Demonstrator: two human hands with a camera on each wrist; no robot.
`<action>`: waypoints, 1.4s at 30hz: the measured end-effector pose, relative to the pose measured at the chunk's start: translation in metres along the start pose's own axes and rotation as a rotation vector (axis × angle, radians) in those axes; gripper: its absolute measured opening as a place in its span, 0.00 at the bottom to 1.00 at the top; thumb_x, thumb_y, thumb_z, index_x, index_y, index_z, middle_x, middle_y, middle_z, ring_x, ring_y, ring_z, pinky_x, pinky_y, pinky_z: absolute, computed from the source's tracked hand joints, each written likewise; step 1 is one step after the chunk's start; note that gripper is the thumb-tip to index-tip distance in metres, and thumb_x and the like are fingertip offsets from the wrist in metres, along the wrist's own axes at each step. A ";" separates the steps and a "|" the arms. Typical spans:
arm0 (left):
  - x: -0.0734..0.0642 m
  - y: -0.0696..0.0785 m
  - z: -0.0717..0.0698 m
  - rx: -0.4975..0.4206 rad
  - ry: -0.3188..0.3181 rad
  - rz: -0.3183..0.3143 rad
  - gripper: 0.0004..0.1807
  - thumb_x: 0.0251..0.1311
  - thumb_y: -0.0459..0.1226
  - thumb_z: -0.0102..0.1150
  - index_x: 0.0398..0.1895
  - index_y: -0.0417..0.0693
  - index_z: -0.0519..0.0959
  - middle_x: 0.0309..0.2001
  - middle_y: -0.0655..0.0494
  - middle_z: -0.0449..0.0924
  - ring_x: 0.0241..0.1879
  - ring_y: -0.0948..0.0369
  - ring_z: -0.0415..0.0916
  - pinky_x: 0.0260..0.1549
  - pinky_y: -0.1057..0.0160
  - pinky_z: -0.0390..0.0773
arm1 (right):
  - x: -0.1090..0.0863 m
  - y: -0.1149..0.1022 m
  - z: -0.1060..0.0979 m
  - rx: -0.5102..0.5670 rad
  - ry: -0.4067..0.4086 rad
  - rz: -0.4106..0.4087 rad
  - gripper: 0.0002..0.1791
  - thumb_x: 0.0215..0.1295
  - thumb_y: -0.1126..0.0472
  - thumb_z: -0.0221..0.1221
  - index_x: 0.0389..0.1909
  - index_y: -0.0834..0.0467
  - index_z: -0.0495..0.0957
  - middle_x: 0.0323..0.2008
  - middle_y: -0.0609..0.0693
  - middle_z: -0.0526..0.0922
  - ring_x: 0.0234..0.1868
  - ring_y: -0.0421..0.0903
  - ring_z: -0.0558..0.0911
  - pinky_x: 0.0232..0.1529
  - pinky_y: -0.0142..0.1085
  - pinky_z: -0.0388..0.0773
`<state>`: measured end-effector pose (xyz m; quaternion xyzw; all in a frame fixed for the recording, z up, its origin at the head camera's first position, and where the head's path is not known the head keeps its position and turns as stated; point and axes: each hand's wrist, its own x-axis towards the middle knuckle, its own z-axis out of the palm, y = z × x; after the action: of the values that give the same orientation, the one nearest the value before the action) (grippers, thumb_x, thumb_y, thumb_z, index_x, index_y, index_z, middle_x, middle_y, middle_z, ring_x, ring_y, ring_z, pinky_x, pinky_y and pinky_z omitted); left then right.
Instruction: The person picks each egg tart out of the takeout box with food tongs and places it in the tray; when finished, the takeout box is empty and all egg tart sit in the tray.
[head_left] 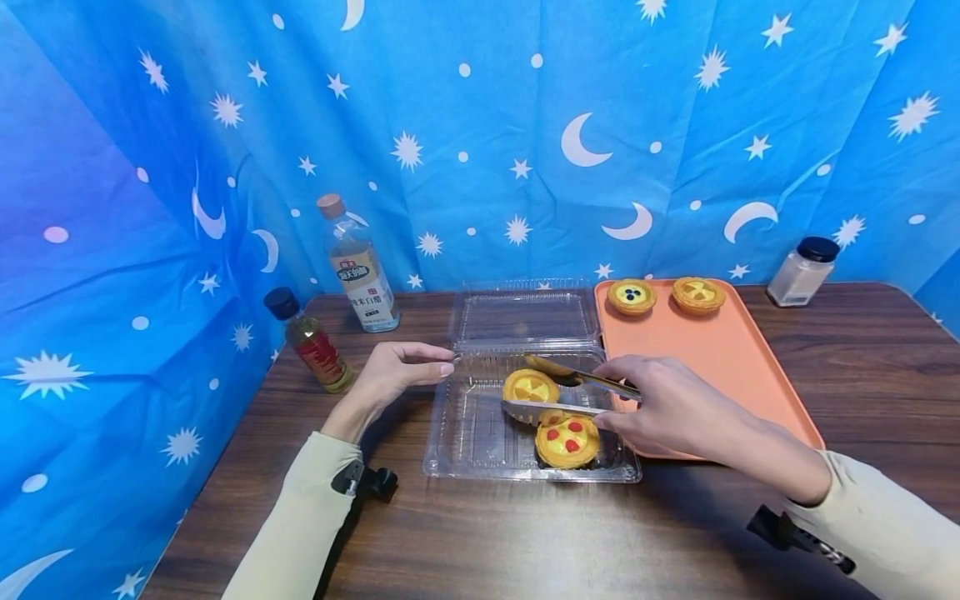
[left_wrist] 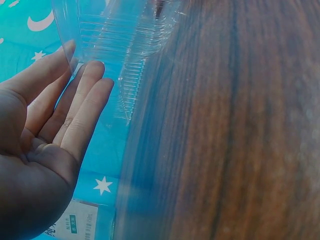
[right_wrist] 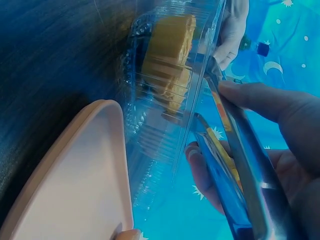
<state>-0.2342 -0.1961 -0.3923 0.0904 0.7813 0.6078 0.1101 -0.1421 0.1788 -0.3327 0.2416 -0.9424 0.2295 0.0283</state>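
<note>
Over the container [head_left: 468, 433]: I see tongs [head_left: 558, 408] pointing left, long axis crosswise
Right hand [head_left: 663, 404]: curled round tongs
Left hand [head_left: 393, 375]: pinches container rim

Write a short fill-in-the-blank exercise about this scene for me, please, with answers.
1. The right hand holds metal ____.
2. The left hand pinches the edge of the clear container, whose lid is ____, not closed.
3. Inside the container, the nearer tart has ____ spots.
4. The jar at the far right has a ____ cap.

Missing words: tongs; open; red; black.
</note>
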 end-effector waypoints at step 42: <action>-0.001 0.002 0.001 -0.056 -0.008 -0.003 0.15 0.64 0.32 0.75 0.53 0.36 0.88 0.52 0.43 0.88 0.47 0.55 0.89 0.54 0.52 0.86 | -0.025 0.021 -0.045 0.044 0.181 0.114 0.27 0.66 0.49 0.75 0.61 0.58 0.84 0.43 0.50 0.88 0.35 0.46 0.82 0.31 0.41 0.78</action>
<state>-0.2327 -0.1949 -0.3907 0.0884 0.7635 0.6289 0.1167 -0.1328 0.2260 -0.3057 0.1664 -0.9429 0.2725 0.0949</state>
